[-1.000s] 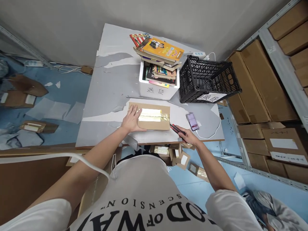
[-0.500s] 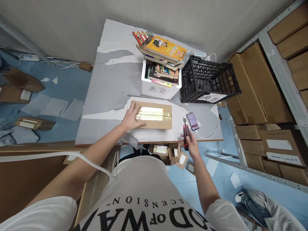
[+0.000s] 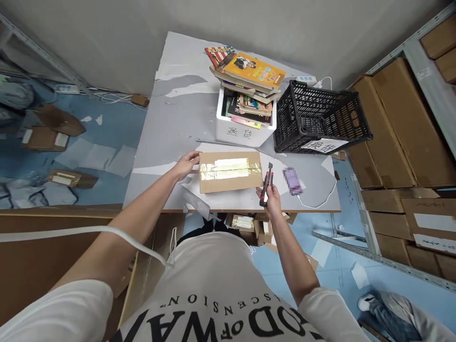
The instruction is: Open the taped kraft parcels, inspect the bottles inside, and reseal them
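Note:
A taped brown cardboard box (image 3: 230, 184) with a white label lies near the table's front edge. At its left end is my left hand (image 3: 185, 166), fingers closed against the back left corner, partly hidden by the box. My right hand (image 3: 272, 199) grips a black and red utility knife (image 3: 266, 185), pointing away from me, just beside the box's right end. Whether the blade is out is too small to tell. Right of the knife lies a phone (image 3: 292, 181) with a blurred screen and a white cable.
Behind the box stands a white bin (image 3: 244, 133) piled with books (image 3: 252, 71). A black plastic crate (image 3: 320, 116) is to its right. Shelves of cartons (image 3: 402, 123) line the right side. A large open carton (image 3: 67, 266) stands at my left. Another person's leg (image 3: 394, 318) shows lower right.
My left hand has slid from the box's top to its left end. The box has turned slightly and appears larger. My right hand has brought the knife left, close to the box.

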Motion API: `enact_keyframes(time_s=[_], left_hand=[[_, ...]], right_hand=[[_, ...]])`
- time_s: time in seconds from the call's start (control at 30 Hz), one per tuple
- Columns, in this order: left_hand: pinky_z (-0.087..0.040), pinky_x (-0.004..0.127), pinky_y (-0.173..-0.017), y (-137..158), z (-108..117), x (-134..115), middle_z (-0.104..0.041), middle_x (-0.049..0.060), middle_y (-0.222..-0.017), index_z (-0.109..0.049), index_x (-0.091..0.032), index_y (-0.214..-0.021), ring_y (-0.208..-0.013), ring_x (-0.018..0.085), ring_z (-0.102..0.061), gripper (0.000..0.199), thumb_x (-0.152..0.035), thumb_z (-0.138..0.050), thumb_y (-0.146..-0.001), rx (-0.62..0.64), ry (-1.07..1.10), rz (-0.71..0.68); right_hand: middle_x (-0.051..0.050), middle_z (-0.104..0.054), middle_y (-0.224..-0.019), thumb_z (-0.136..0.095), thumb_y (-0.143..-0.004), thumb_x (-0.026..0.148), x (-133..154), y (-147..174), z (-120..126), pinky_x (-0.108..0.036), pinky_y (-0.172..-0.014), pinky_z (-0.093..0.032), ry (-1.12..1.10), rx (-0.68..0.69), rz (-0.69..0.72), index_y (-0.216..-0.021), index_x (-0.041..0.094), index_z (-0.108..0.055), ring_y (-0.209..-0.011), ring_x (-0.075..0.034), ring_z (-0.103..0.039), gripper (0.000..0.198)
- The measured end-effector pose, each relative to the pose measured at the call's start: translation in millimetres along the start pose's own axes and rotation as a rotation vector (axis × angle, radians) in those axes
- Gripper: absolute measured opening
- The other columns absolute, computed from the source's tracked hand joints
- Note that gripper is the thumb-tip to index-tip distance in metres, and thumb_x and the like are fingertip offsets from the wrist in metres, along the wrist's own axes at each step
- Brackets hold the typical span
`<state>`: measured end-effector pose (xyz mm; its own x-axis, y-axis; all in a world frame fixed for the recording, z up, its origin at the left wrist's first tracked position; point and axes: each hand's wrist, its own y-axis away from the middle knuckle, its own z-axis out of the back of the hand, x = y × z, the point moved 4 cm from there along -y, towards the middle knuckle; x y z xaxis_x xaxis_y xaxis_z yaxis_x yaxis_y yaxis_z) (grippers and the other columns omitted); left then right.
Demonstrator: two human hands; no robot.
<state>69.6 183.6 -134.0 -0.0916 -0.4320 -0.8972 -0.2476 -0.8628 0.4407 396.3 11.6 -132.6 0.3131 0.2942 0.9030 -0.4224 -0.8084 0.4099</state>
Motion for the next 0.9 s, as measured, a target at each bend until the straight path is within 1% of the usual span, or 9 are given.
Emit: enact_keyframes(time_s=[0.1,0.17,0.3,0.43,0.5,0.57,0.7,0.83,0.9], left_hand=[[-0.057,0.040,-0.081,33,0,15,-0.057,0.010,-0.125,-0.058,-0.021,-0.112,-0.099,0.020,-0.062,0.056,-0.053,-0.071,-0.067,-0.042,0.043,-0.031],[-0.056,0.041,-0.084,57,-3,29,-0.057,0.010,-0.124,-0.059,-0.019,-0.109,-0.097,0.019,-0.063,0.058,-0.056,-0.071,-0.066,-0.081,0.021,-0.061],[-0.056,0.041,-0.080,105,-16,58,-0.064,0.011,-0.110,-0.061,-0.016,-0.104,-0.083,0.020,-0.066,0.061,-0.062,-0.070,-0.065,-0.152,-0.117,-0.077],[-0.057,0.036,-0.074,134,-36,80,-0.067,0.009,-0.104,-0.060,-0.019,-0.099,-0.084,0.022,-0.067,0.055,-0.064,-0.067,-0.067,-0.128,-0.136,-0.037],[-0.057,0.035,-0.074,141,-44,89,-0.067,0.008,-0.103,-0.060,-0.020,-0.096,-0.084,0.022,-0.068,0.053,-0.064,-0.067,-0.066,-0.115,-0.123,-0.032],[-0.057,0.034,-0.073,144,-49,95,-0.067,0.007,-0.103,-0.059,-0.021,-0.095,-0.079,0.021,-0.069,0.052,-0.063,-0.069,-0.066,-0.094,-0.124,-0.021],[-0.057,0.034,-0.069,147,-50,98,-0.068,0.007,-0.101,-0.059,-0.021,-0.094,-0.073,0.020,-0.070,0.049,-0.062,-0.068,-0.067,-0.044,-0.163,-0.005],[-0.057,0.034,-0.073,145,-44,91,-0.069,0.008,-0.104,-0.060,-0.020,-0.094,-0.079,0.023,-0.071,0.050,-0.061,-0.069,-0.067,0.042,-0.202,0.005],[-0.057,0.035,-0.076,140,-39,86,-0.069,0.009,-0.105,-0.061,-0.020,-0.095,-0.085,0.025,-0.071,0.052,-0.061,-0.071,-0.065,0.109,-0.234,0.013]], right_hand=[[0.000,-0.061,-0.102,-0.064,-0.075,0.054,20,-31,3,-0.035,-0.079,-0.058,0.057,0.052,0.046,-0.101,0.025,-0.048,-0.077,-0.011,-0.066,0.042],[0.000,-0.062,-0.098,-0.064,-0.076,0.052,35,-52,-2,-0.033,-0.077,-0.057,0.093,0.112,0.067,-0.099,0.024,-0.049,-0.072,-0.009,-0.063,0.039],[-0.001,-0.063,-0.098,-0.061,-0.077,0.053,61,-88,-29,-0.029,-0.071,-0.055,0.205,0.216,0.125,-0.101,0.023,-0.051,-0.070,-0.009,-0.059,0.040],[0.000,-0.063,-0.089,-0.058,-0.077,0.054,70,-111,-64,-0.026,-0.066,-0.052,0.355,0.310,0.159,-0.101,0.021,-0.052,-0.068,-0.009,-0.056,0.041],[-0.001,-0.063,-0.088,-0.058,-0.077,0.054,69,-118,-77,-0.025,-0.065,-0.050,0.410,0.340,0.167,-0.102,0.020,-0.054,-0.068,-0.010,-0.056,0.042],[-0.002,-0.065,-0.091,-0.058,-0.078,0.053,66,-122,-86,-0.025,-0.067,-0.050,0.444,0.354,0.189,-0.105,0.019,-0.055,-0.071,-0.011,-0.057,0.043],[-0.004,-0.065,-0.100,-0.051,-0.082,0.052,60,-124,-95,-0.027,-0.072,-0.051,0.477,0.340,0.241,-0.109,0.020,-0.054,-0.080,-0.012,-0.059,0.042],[-0.004,-0.063,-0.095,-0.050,-0.082,0.051,58,-118,-91,-0.025,-0.068,-0.052,0.494,0.281,0.248,-0.113,0.020,-0.050,-0.074,-0.011,-0.059,0.044],[-0.005,-0.062,-0.102,-0.052,-0.081,0.051,60,-106,-81,-0.026,-0.067,-0.053,0.448,0.242,0.271,-0.116,0.020,-0.048,-0.075,-0.011,-0.060,0.046]])
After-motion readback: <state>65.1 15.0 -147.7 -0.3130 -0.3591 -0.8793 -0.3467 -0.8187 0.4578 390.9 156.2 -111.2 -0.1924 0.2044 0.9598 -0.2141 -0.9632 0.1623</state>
